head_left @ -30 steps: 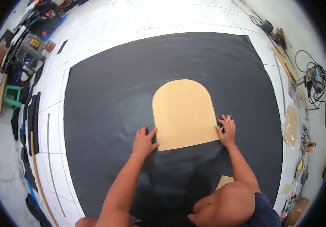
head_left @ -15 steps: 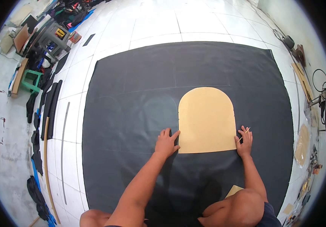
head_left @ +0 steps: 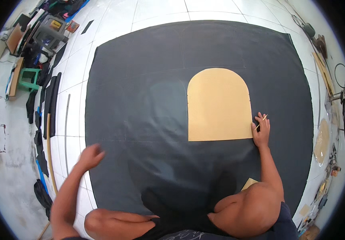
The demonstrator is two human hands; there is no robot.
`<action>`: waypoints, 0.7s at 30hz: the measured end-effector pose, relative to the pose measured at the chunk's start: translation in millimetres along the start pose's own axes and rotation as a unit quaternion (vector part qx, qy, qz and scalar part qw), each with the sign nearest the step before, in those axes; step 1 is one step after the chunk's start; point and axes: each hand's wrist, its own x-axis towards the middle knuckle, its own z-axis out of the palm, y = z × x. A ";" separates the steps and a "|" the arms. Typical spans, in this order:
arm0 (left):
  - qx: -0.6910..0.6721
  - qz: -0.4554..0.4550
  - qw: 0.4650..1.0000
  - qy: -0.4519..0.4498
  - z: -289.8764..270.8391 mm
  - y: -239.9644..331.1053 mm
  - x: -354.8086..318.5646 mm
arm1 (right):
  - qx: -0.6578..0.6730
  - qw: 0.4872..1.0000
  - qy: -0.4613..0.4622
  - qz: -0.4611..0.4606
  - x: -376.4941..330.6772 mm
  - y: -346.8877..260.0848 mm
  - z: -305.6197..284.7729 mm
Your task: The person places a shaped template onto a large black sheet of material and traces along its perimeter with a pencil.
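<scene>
A tan arch-topped pattern piece [head_left: 219, 106] lies flat on a large black sheet of smooth, leather-like material [head_left: 140, 116]. Its straight bottom edge faces me. My right hand [head_left: 262, 130] rests against its lower right side, with a thin pale stick [head_left: 261, 121], perhaps a pencil, held between the fingers. Off to the left, my left hand [head_left: 91, 157] is raised over the sheet's left edge; the fingers look curled but are smeared by motion. Faint light lines run across the sheet, some forming an arch outline left of the pattern.
Another tan piece [head_left: 249, 183] shows partly beside my right knee. Along the left lie a wooden stick [head_left: 50, 156], dark rolls [head_left: 52, 105] and a green stool [head_left: 30, 79]. Plastic-wrapped tan pieces [head_left: 321, 140] and small items line the right wall. White floor tiles surround the sheet.
My left hand has let go of the pattern's left edge and swung left and toward me. My right hand stays at the pattern's right side. The whole view has shifted slightly.
</scene>
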 end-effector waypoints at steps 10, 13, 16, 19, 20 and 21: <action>-0.126 -0.390 0.860 -0.303 259.2 -148.2 -285.6 | -0.004 1.000 -0.016 -0.004 1.0 -4.9 6.9; -0.234 -0.401 0.853 -0.240 288.9 -83.4 -296.3 | -0.004 1.000 -0.014 -0.019 0.5 -10.6 10.2; -0.280 -0.387 0.854 -0.205 294.2 -50.3 -280.6 | -0.015 1.000 -0.006 -0.021 0.0 -4.4 10.9; -0.295 -0.384 0.853 -0.197 292.4 -42.5 -275.7 | -0.027 1.000 -0.004 -0.012 -1.5 -7.3 8.2; -0.298 -0.383 0.853 -0.194 292.5 -40.1 -272.6 | -0.028 1.000 -0.002 -0.009 -0.6 -7.7 8.2; -0.301 -0.383 0.852 -0.192 292.6 -35.9 -271.8 | -0.019 1.000 -0.005 -0.017 1.4 -7.1 8.7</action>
